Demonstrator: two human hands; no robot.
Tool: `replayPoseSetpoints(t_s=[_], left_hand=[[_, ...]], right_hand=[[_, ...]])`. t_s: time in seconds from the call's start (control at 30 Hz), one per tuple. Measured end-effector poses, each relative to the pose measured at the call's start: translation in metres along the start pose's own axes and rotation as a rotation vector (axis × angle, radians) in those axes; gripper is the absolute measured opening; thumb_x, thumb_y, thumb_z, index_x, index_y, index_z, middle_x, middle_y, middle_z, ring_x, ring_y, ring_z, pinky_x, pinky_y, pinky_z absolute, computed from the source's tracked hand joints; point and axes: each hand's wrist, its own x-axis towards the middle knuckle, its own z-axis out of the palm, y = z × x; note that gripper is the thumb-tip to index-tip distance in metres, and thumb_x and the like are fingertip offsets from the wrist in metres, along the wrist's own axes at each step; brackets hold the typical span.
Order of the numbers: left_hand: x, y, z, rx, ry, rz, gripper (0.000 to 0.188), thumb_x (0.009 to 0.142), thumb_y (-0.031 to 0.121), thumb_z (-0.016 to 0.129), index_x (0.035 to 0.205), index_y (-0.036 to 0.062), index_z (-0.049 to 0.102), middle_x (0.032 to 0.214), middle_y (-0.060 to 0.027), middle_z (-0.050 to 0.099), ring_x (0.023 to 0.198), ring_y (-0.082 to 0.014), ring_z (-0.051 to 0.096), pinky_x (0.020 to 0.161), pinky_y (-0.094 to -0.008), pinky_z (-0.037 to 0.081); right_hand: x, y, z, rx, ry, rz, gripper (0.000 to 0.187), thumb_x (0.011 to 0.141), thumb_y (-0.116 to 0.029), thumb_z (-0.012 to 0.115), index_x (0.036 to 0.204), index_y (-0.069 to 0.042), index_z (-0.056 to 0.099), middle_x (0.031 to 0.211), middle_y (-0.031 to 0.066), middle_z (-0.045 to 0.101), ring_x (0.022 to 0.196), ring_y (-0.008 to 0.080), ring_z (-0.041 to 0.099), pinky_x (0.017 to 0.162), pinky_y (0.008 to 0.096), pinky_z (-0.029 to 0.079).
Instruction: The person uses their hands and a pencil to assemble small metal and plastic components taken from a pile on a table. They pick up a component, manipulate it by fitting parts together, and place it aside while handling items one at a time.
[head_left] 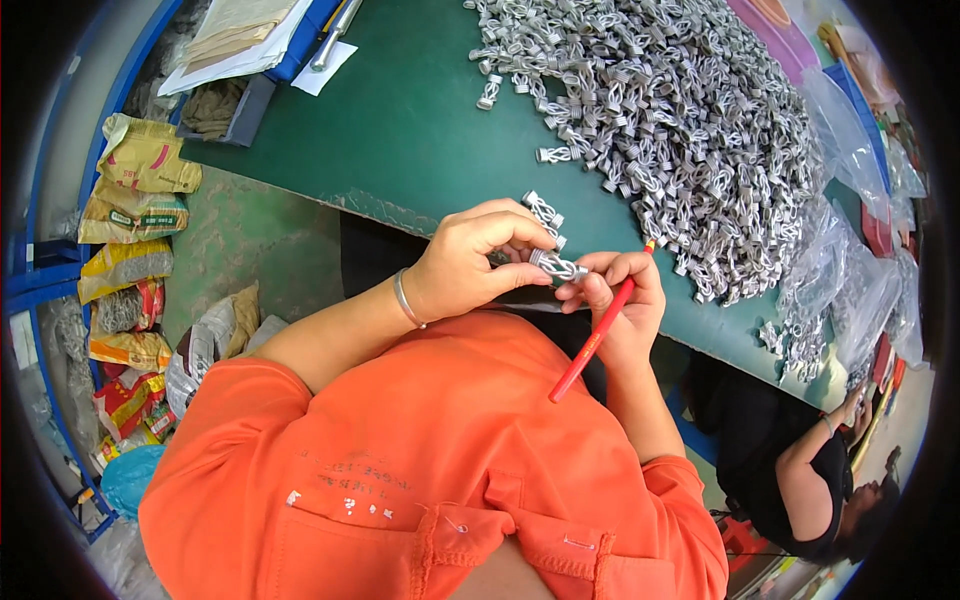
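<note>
Between thumb and fingers, my left hand [478, 255] pinches a small silver-grey metal part [556, 265] with a ribbed end cap and twisted, cage-like bars. My right hand [630, 300] meets the part's other end with its fingertips. Held slantwise in that same hand is a slim red pencil [592, 352] with a yellowish tip, its length lying across the fingers. Just beyond my left fingers, a couple of similar parts [543, 212] lie on the green table [400, 120] near its front edge.
A large heap of the same parts [680, 130] covers the table's right side, with clear plastic bags [845, 270] beside it. Papers [235, 40] and a grey bin [225, 110] sit at back left. Sacks [135, 215] fill a blue rack. Another person [790, 470] works at right.
</note>
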Motion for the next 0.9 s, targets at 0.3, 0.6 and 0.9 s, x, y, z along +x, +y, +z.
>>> replayPoseSetpoints(t_s=[0.3, 0.6, 0.9], left_hand=[[-0.004, 0.002, 0.003, -0.111, -0.002, -0.029, 0.028, 0.071, -0.007, 0.073, 0.096, -0.0058, 0.060, 0.097, -0.0117, 0.057, 0.080, -0.0137, 0.061, 0.070, -0.0247, 0.055], [-0.016, 0.003, -0.011, -0.032, -0.075, 0.019, 0.023, 0.072, -0.008, 0.070, 0.093, -0.0051, 0.060, 0.097, -0.0126, 0.059, 0.079, -0.0146, 0.062, 0.072, -0.0248, 0.055], [-0.029, -0.006, -0.005, 0.162, -0.139, -0.208, 0.018, 0.075, -0.006, 0.066, 0.092, -0.0032, 0.061, 0.094, -0.0102, 0.061, 0.081, -0.0149, 0.065, 0.070, -0.0247, 0.055]], right_hand=[[-0.003, 0.017, -0.007, 0.063, -0.037, -0.089, 0.029, 0.077, 0.015, 0.061, 0.084, -0.004, 0.041, 0.104, 0.0195, 0.058, 0.085, 0.0182, 0.063, 0.071, 0.0261, 0.055], [-0.003, 0.006, -0.007, -0.253, -0.122, -0.302, 0.032, 0.073, 0.012, 0.068, 0.082, -0.004, 0.042, 0.092, 0.0180, 0.062, 0.078, 0.0170, 0.063, 0.067, 0.0273, 0.053], [0.035, 0.014, -0.009, -1.072, -0.159, -0.604, 0.025, 0.075, 0.008, 0.068, 0.075, -0.003, 0.046, 0.086, 0.0123, 0.065, 0.067, 0.0155, 0.059, 0.059, 0.0258, 0.048]])
